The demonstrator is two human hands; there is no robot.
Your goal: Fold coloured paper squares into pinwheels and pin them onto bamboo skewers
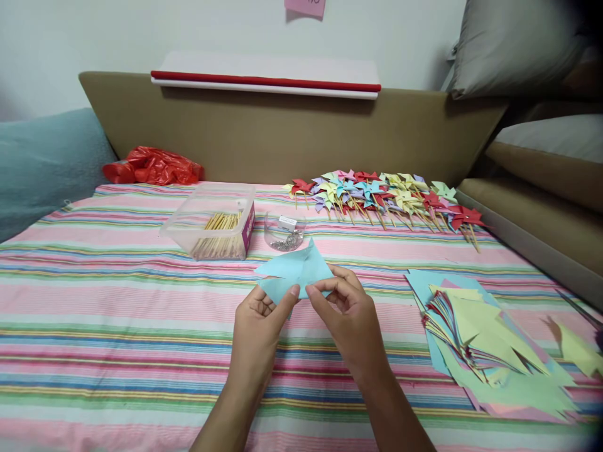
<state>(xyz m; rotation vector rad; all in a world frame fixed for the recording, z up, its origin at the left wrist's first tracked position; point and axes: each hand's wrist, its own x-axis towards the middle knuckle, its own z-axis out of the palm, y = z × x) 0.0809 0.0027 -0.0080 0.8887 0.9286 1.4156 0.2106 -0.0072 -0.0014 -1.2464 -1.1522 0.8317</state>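
Note:
A light blue paper square with cuts running in from its corners (296,267) is held up between my two hands above the striped cloth. My left hand (264,311) pinches its lower left part, thumb on the front and fingers curled behind. On the lower right edge, my right hand (346,307) pinches the paper between thumb and index finger. Just beyond the paper stands a round clear container (285,232) with small metal pins and a white label. Left of that is a clear plastic box (211,223) of thin wooden sticks (219,235).
Finished paper pinwheels (377,194) on sticks lie at the back right. A stack of cut coloured paper (490,339) is at the right, near scissors (579,307). A red plastic bag (155,166) sits back left. A brown board (282,135) borders the striped cloth (117,301).

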